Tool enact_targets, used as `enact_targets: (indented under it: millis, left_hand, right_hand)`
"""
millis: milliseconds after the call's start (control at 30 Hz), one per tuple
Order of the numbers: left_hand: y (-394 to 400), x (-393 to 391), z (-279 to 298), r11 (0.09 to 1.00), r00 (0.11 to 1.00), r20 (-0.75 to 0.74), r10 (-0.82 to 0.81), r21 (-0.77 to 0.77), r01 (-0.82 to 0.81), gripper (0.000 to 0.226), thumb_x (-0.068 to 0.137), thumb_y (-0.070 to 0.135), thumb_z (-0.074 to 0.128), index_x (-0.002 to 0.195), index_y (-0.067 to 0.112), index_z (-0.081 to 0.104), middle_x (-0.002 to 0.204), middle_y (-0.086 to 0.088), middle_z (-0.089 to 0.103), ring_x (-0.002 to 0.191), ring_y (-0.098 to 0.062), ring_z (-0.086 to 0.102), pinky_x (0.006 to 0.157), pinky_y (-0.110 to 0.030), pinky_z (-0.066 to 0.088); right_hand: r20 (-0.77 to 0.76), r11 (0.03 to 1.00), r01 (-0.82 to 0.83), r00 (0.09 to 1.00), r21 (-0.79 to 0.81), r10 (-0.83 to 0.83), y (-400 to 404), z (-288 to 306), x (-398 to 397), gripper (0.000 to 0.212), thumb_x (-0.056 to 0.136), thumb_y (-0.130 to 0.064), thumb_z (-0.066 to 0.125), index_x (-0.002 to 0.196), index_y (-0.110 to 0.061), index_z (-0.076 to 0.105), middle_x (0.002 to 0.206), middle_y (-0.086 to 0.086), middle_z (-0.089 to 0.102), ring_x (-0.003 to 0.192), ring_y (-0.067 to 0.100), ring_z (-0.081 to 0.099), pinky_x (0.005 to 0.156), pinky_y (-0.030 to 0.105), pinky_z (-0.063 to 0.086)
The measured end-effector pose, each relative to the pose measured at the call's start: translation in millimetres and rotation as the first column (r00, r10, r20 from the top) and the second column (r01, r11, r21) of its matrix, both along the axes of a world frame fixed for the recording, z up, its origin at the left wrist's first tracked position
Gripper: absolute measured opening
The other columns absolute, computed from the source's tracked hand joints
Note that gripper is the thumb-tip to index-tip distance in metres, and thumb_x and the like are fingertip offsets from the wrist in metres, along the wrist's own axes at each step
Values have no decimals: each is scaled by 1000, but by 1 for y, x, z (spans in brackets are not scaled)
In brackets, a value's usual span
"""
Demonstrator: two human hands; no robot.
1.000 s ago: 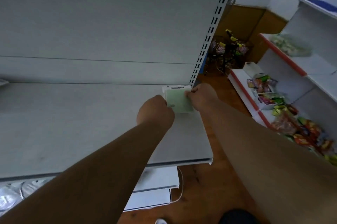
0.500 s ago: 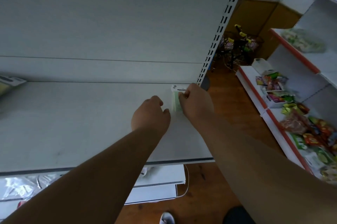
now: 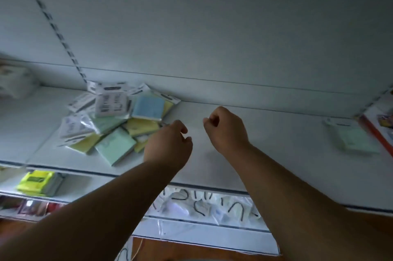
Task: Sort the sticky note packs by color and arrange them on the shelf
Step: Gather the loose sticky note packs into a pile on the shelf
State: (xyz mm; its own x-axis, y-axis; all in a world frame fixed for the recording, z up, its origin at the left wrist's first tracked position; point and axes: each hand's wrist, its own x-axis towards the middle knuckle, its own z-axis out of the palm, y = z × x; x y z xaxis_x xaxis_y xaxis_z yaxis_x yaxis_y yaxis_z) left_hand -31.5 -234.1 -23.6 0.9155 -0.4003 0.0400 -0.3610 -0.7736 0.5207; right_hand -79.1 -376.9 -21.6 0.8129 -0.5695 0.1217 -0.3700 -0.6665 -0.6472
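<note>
Sticky note packs (image 3: 119,124): I see a loose heap of them on the white shelf (image 3: 276,154), at its left end against the back panel, green, yellow and blue mixed, some turned printed side up.
Left hand (image 3: 168,146): it hovers just right of the heap, fingers loosely curled, nothing in it; whether a fingertip touches the nearest yellow pack I cannot tell.
Right hand (image 3: 225,131): it hangs over bare shelf, well right of the heap, fingers curled in, holding nothing.
Lone green pack (image 3: 353,137): it lies flat by itself at the far right end of the same shelf, well apart from both hands.
Lower shelf (image 3: 70,188): I make out a bright yellow packet (image 3: 38,182) at left and clear bags (image 3: 204,205) further right, blurred.
</note>
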Motion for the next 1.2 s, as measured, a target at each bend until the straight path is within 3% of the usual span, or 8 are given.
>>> enact_targets:
  millis: [167, 367, 533, 633, 767, 967, 1067, 1200]
  left_hand:
    - [80, 56, 8, 993, 994, 15, 108, -47, -107, 36, 84, 29, 62, 118, 21, 58, 118, -2, 58, 99, -26, 61, 75, -30, 45]
    - [94, 96, 7, 982, 979, -155, 136, -110, -154, 43, 84, 24, 59, 126, 18, 59, 125, -8, 60, 108, -30, 60, 90, -34, 48]
    - [95, 98, 10, 938, 928, -339, 153, -247, -244, 34, 84, 24, 58, 118, 19, 65, 104, -1, 68, 97, -24, 63, 89, -33, 50]
    - [82, 90, 11, 891, 885, -462, 60, -375, -257, 17, 89, 35, 60, 89, 21, 70, 87, -2, 72, 71, -22, 67, 73, -34, 55]
    - [46, 72, 9, 788, 748, -655, -109, -515, -336, 17, 92, 24, 61, 78, 14, 61, 81, -8, 70, 48, -17, 54, 50, -27, 40]
    - [-18, 34, -5, 900, 812, -531, -243, -436, -15, 16, 94, 22, 55, 78, 20, 54, 82, -7, 66, 54, -21, 52, 48, -26, 39]
    - [-60, 7, -10, 914, 805, -471, -360, -350, 204, 10, 93, 25, 56, 86, 19, 59, 89, -8, 69, 64, -24, 53, 59, -34, 45]
    - [-125, -39, -13, 931, 871, -348, -348, -238, 277, 12, 94, 31, 52, 94, 21, 59, 95, -6, 69, 83, -30, 63, 73, -38, 52]
  right_hand:
    - [-16, 993, -108, 994, 50, 108, 81, 1, 73, 21, 85, -33, 61, 90, -13, 61, 94, 5, 64, 88, 25, 60, 70, 30, 44]
    - [-250, 969, 129, 965, 209, -75, 101, -1, 128, 46, 87, -34, 62, 118, -1, 60, 117, 17, 65, 108, 34, 62, 78, 29, 44]
    - [-54, 883, 221, 974, 415, -219, 97, 2, 123, 19, 80, -26, 68, 90, -10, 71, 88, 9, 73, 80, 28, 68, 67, 32, 50]
    - [73, 701, 223, 928, 678, -365, 97, 7, 101, 11, 77, -23, 72, 74, -17, 63, 65, 1, 62, 50, 16, 52, 49, 27, 38]
    - [19, 627, 188, 951, 756, -308, 83, 6, 55, 19, 77, -19, 77, 90, -12, 66, 69, 4, 62, 45, 11, 41, 44, 24, 32]
    - [10, 750, 342, 907, 566, -420, -1, 6, -22, 33, 71, -46, 74, 86, -18, 66, 78, 0, 67, 58, 13, 52, 59, 28, 42]
    - [4, 814, 309, 934, 491, -357, -56, 10, -63, 9, 81, -26, 75, 84, -21, 68, 75, -3, 66, 64, 11, 56, 67, 27, 46]
    - [-91, 839, 297, 953, 456, -288, -122, 14, -106, 7, 85, -22, 70, 90, -20, 65, 75, -3, 65, 62, 13, 57, 54, 22, 41]
